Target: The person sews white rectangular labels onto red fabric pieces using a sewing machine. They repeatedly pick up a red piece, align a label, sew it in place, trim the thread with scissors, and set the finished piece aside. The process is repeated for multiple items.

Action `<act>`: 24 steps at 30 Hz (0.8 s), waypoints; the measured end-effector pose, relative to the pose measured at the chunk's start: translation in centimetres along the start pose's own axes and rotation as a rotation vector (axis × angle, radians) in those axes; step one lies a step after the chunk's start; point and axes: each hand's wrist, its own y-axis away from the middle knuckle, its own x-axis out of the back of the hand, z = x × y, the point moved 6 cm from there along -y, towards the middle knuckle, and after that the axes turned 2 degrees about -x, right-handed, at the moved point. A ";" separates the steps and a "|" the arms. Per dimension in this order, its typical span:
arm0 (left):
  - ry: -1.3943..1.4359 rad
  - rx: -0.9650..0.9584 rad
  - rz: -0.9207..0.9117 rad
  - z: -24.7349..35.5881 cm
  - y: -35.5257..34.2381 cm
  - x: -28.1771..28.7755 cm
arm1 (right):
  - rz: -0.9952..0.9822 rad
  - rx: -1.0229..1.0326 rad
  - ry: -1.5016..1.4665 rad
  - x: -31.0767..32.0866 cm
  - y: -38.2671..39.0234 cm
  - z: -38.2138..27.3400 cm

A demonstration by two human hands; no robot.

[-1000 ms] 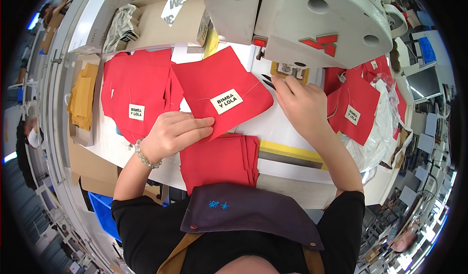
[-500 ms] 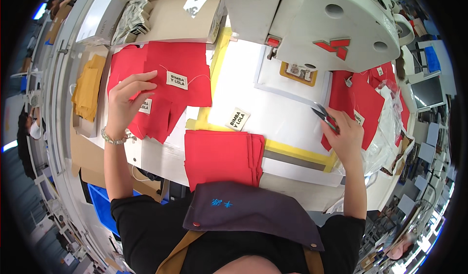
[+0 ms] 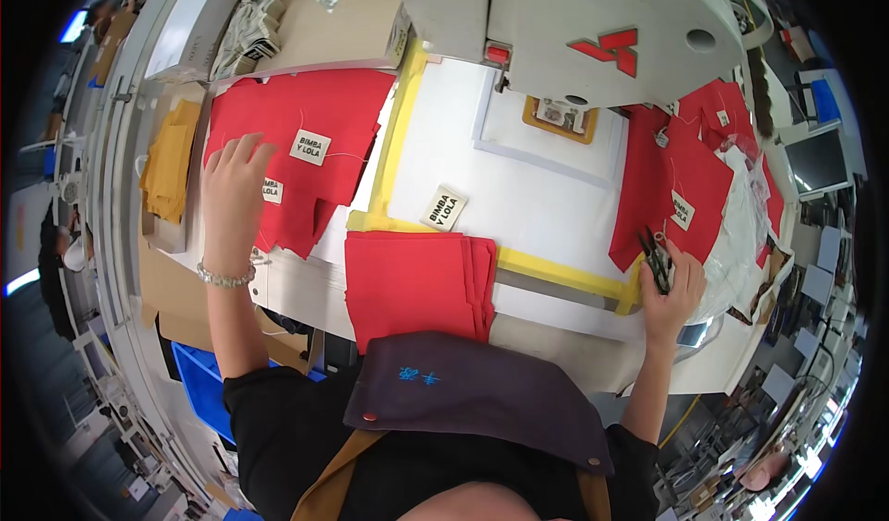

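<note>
My left hand (image 3: 231, 188) is over the left pile of red fabric pieces (image 3: 343, 104), its fingers slightly bent and loose, holding nothing visible. The top piece carries a white label (image 3: 309, 147) with loose threads. My right hand (image 3: 672, 289) grips black thread snips (image 3: 656, 263) at the lower edge of the right red pieces (image 3: 639, 206). A separate white label (image 3: 444, 209) lies on the white work surface (image 3: 500, 197), which is bordered in yellow. A squared stack of red pieces (image 3: 407, 280) sits in front of me, below that surface.
A sewing machine head (image 3: 556, 30) overhangs the back, above a yellow frame (image 3: 579, 132). At left are an open cardboard box (image 3: 324, 30) and a tray of yellow pieces (image 3: 171, 160). Clear plastic bags (image 3: 736, 243) lie at right, a blue bin (image 3: 199, 387) below left. People are at both far sides.
The red piece I held in the middle now lies on the left pile. My left hand moved up and left, releasing it. My right hand moved right and down with the snips.
</note>
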 end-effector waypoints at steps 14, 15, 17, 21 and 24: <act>1.007 -0.545 -0.084 25.0 -6.6 -0.5 | -0.235 0.179 -0.218 -3.7 -2.5 -9.2; 1.025 -0.565 -0.112 25.2 -6.6 -0.6 | -0.243 0.165 -0.219 -3.9 -2.6 -9.1; 1.031 -0.557 -0.161 25.3 -6.8 -0.7 | -0.267 0.124 -0.241 -4.0 -2.7 -8.8; 1.156 -0.490 -0.162 25.2 -7.2 -0.4 | -0.331 0.088 -0.316 -4.3 -3.0 -8.8; 1.261 -0.343 -0.222 24.6 -7.7 -0.6 | -0.344 0.062 -0.358 -4.7 -3.6 -8.8</act>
